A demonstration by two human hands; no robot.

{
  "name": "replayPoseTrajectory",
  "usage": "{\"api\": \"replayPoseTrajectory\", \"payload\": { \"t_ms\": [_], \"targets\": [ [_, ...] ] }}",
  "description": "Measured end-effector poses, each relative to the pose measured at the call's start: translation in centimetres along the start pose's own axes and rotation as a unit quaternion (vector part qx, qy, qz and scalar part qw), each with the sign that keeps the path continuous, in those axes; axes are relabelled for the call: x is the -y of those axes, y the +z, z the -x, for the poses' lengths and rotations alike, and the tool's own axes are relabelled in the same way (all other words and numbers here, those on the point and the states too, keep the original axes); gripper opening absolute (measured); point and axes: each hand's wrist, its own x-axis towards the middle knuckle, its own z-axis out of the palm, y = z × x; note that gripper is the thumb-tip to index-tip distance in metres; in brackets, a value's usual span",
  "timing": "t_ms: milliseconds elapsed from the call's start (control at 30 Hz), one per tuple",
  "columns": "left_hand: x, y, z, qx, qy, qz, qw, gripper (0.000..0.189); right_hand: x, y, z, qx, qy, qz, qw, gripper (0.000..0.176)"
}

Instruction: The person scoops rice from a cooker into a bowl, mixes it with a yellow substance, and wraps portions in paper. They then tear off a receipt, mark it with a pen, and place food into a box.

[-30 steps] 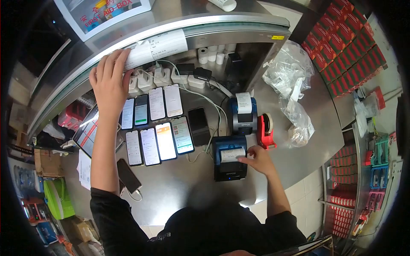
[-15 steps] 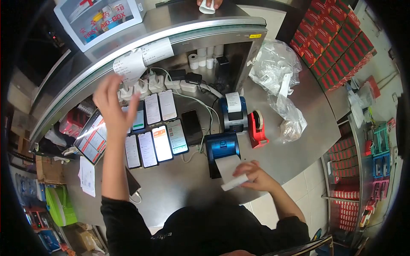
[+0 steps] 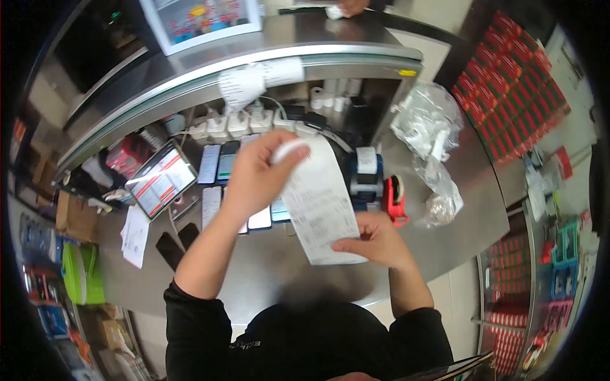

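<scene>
A long printed receipt (image 3: 321, 213) stretches over the counter between my two hands. My left hand (image 3: 259, 174) pinches its upper end, where the paper curls over. Near the lower right edge, my right hand (image 3: 376, 241) grips it between thumb and fingers. Several lit phones (image 3: 208, 165) lie in rows below, partly covered by my left hand and the paper. Just beyond my right hand stands a receipt printer (image 3: 366, 181) with a paper strip sticking out. The second, blue printer is mostly hidden behind the receipt and right hand.
A red tape dispenser (image 3: 396, 206) stands right of the printer, near clear plastic bags (image 3: 432, 127). A tablet (image 3: 164, 181) leans at the left, by loose papers (image 3: 135, 236). Receipts (image 3: 243, 87) hang from the shelf edge. Across the counter, another person's hand (image 3: 353, 7) holds something white.
The receipt, previously at the blue printer in my right hand, is now raised and spread between both hands. My left hand has come from the hanging receipts to its upper end. The view has shifted.
</scene>
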Motion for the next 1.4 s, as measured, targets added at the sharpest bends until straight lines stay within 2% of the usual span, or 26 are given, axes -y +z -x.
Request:
{"api": "replayPoseTrajectory", "payload": {
  "t_ms": [33, 100, 433, 633, 767, 833, 933, 1000, 1100, 1167, 1200, 1233, 1300, 1367, 1400],
  "targets": [
    [-1.2, -1.5, -0.3, -0.022, 0.002, -0.017, 1.000, 0.014, -0.3, 0.9, -0.2, -0.007, 0.015, 0.016, 1.000, 0.022],
    [-1.4, -3.9, -0.7, -0.049, 0.066, -0.063, 0.995, 0.015, 0.2, 2.4, -0.7, 0.007, 0.037, -0.085, 0.996, 0.020],
    [-3.2, -8.5, 1.0, -0.125, 0.098, -0.063, 0.985, 0.018, 1.9, 6.0, -3.1, 0.032, -0.004, -0.051, 0.998, 0.020],
    [-3.1, -10.1, 0.9, -0.136, 0.105, -0.030, 0.985, 0.018, 1.8, 6.7, -4.9, 0.040, -0.007, -0.035, 0.999, 0.021],
    [-2.5, -11.8, 0.0, -0.177, 0.120, -0.063, 0.975, 0.016, 1.2, 7.0, -8.1, 0.032, -0.020, -0.014, 0.999, 0.017],
    [-1.2, -14.4, -1.5, -0.198, 0.137, -0.177, 0.954, 0.016, 0.2, 7.4, -11.1, 0.034, -0.021, 0.011, 0.999, 0.017],
    [1.3, -17.9, -4.6, -0.224, 0.143, -0.274, 0.924, 0.017, -2.8, 8.6, -17.3, 0.029, -0.065, 0.003, 0.997, 0.019],
    [3.7, -20.0, -6.5, -0.251, 0.149, -0.285, 0.913, 0.017, -4.7, 9.4, -21.1, 0.030, -0.078, -0.022, 0.996, 0.019],
    [4.3, -21.1, -8.4, -0.275, 0.174, -0.291, 0.900, 0.017, -6.1, 9.9, -24.4, 0.025, -0.079, -0.035, 0.996, 0.019],
    [3.9, -20.8, -8.5, -0.289, 0.218, -0.352, 0.863, 0.019, -6.8, 9.9, -25.1, 0.020, -0.074, -0.028, 0.997, 0.020],
    [4.1, -20.9, -8.5, -0.287, 0.298, -0.448, 0.793, 0.018, -7.1, 9.9, -25.1, 0.022, -0.061, -0.025, 0.998, 0.019],
    [4.1, -20.7, -8.2, -0.283, 0.301, -0.445, 0.795, 0.018, -7.6, 9.8, -24.9, 0.022, -0.047, -0.021, 0.998, 0.018],
    [4.2, -19.8, -7.7, -0.237, 0.306, -0.546, 0.744, 0.015, -9.6, 8.7, -24.2, 0.049, -0.043, 0.043, 0.997, 0.022],
    [4.8, -19.3, -7.7, -0.231, 0.313, -0.586, 0.711, 0.019, -9.3, 6.8, -21.1, 0.032, -0.084, 0.172, 0.981, 0.032],
    [4.8, -18.8, -7.6, -0.224, 0.305, -0.610, 0.696, 0.022, -9.8, 4.8, -19.9, -0.009, -0.078, 0.227, 0.971, 0.034]
  ]
}}
